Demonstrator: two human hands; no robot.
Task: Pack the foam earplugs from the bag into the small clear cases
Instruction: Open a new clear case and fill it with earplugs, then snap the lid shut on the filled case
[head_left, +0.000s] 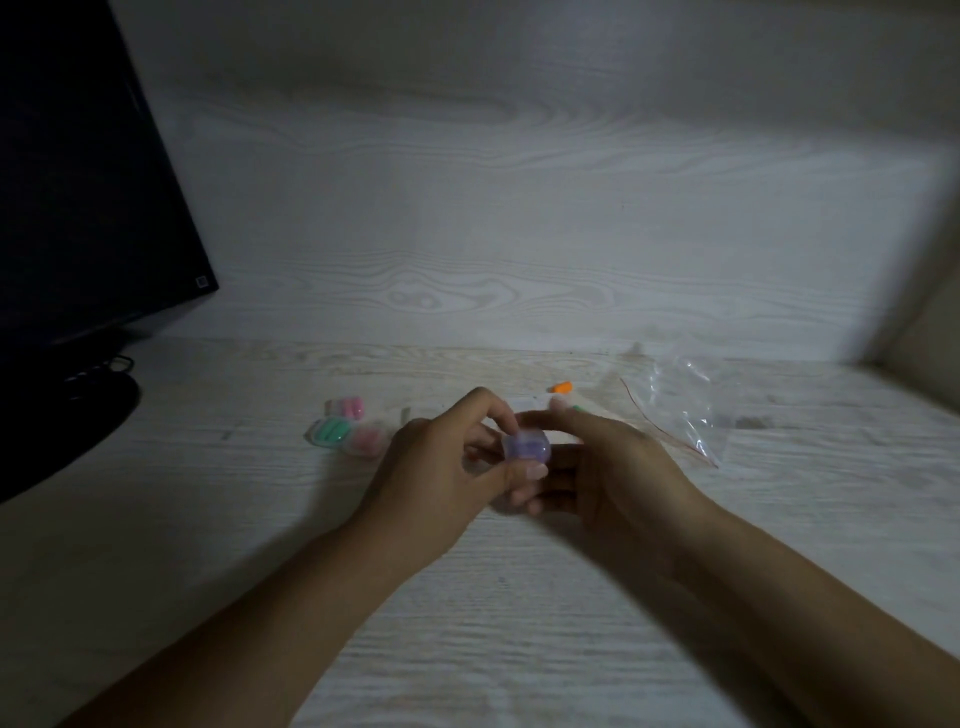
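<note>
The small case (525, 447), holding purple earplugs, sits above the counter (519, 623) pinched in a narrow grip between the left hand (441, 480) and the right hand (608, 467), with three filled cases (345, 431) left of it and the bag (680, 410) right of it.

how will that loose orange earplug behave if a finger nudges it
The orange earplug lies on its side on the desk, so it would probably roll. It looks like small foam: likely very light, soft, and easily flicked away.
</note>
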